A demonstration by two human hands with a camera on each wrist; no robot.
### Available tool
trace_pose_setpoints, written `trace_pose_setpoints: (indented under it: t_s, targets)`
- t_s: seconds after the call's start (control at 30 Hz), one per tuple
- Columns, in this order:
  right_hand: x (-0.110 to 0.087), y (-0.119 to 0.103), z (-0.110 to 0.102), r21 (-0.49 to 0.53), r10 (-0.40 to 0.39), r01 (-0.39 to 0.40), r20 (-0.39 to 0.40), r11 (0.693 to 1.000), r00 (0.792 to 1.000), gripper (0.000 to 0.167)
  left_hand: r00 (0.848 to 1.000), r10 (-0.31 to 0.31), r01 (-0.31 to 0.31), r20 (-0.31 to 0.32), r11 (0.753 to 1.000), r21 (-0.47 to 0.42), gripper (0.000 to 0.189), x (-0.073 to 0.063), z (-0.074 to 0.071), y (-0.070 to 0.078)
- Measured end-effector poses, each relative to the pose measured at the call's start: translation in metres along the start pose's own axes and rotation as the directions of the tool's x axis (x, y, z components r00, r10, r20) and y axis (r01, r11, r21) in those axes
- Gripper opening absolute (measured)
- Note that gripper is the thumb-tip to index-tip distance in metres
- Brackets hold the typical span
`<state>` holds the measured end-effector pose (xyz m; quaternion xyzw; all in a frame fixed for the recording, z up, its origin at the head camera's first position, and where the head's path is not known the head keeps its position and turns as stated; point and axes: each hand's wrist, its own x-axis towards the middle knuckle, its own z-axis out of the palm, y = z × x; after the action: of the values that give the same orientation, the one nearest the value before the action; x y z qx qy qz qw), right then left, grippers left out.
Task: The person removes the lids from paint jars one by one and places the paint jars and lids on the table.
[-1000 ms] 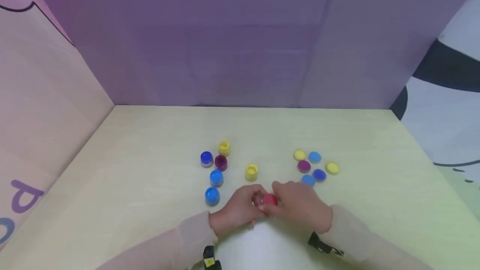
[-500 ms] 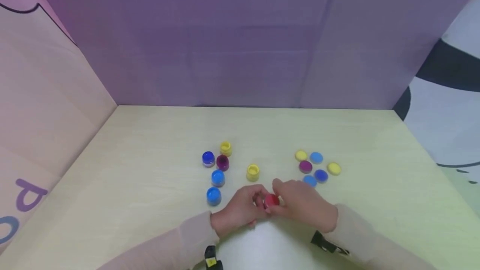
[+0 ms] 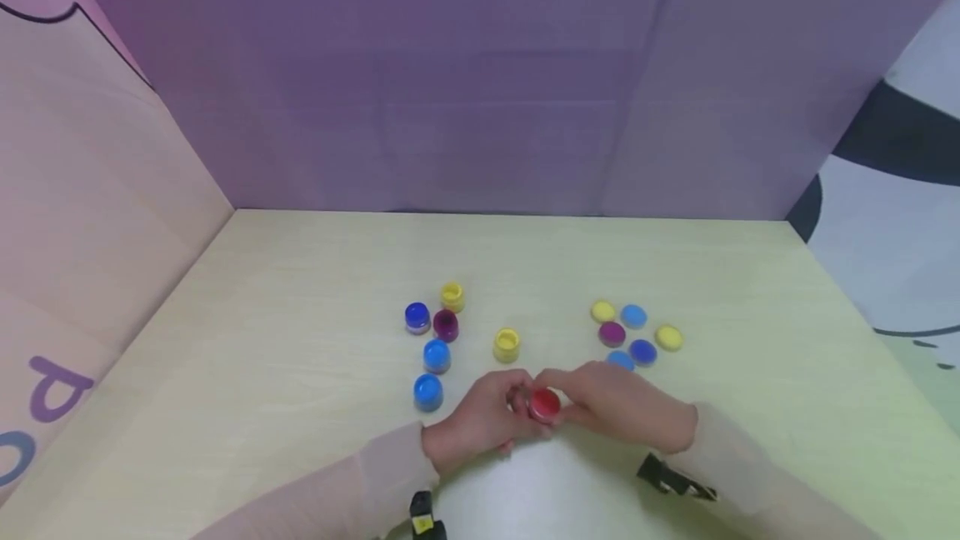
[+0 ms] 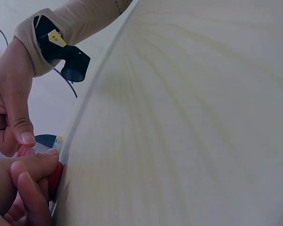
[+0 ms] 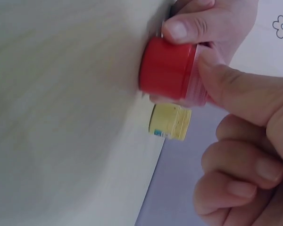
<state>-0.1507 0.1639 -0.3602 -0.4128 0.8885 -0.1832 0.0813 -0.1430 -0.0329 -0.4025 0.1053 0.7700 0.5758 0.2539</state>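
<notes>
A small red paint jar [image 3: 544, 405] is between my two hands, near the front of the table. My left hand [image 3: 483, 413] grips it by the side; in the right wrist view that thumb lies along the red body. On the right, my right hand [image 3: 622, 402] pinches the jar's translucent pinkish rim [image 5: 198, 80] with thumb and forefinger, its other fingers curled in. Whether a lid sits on it I cannot tell. In the left wrist view the fingers hide most of the jar. Just beyond stands a yellow jar [image 3: 506, 346].
Left of centre stand a dark blue jar [image 3: 417, 317], a purple jar [image 3: 446, 325], another yellow jar [image 3: 452, 297] and two light blue jars [image 3: 437, 356]. Several loose lids, such as a purple lid [image 3: 612, 334], lie to the right. A purple panel [image 3: 450, 90] rises behind the table.
My right hand has shifted slightly to the right, its wrist turning, and more of the red jar's top shows. The left hand stays nearly still around the jar.
</notes>
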Motion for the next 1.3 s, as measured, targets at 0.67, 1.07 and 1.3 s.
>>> trace_pose_setpoints:
  t_s: [0.67, 1.07, 1.3]
  targets:
    - [-0.001, -0.014, 0.01, 0.004, 0.159, -0.16, -0.153, 0.987, 0.975, 0.027, 1.0, 0.024, -0.024, -0.002, 1.0, 0.002, 0.018, 0.001, 0.0, -0.003]
    - [0.007, -0.023, 0.015, 0.011, 0.327, -0.327, -0.09, 0.945, 0.941, 0.034, 1.0, 0.011, -0.01, -0.027, 0.999, 0.048, 0.022, 0.001, 0.0, -0.003]
    - [0.005, -0.019, 0.014, -0.014, 0.241, -0.244, -0.108, 0.97, 0.964, 0.032, 1.0, 0.022, -0.022, -0.011, 0.998, 0.055, 0.02, 0.001, -0.001, -0.003]
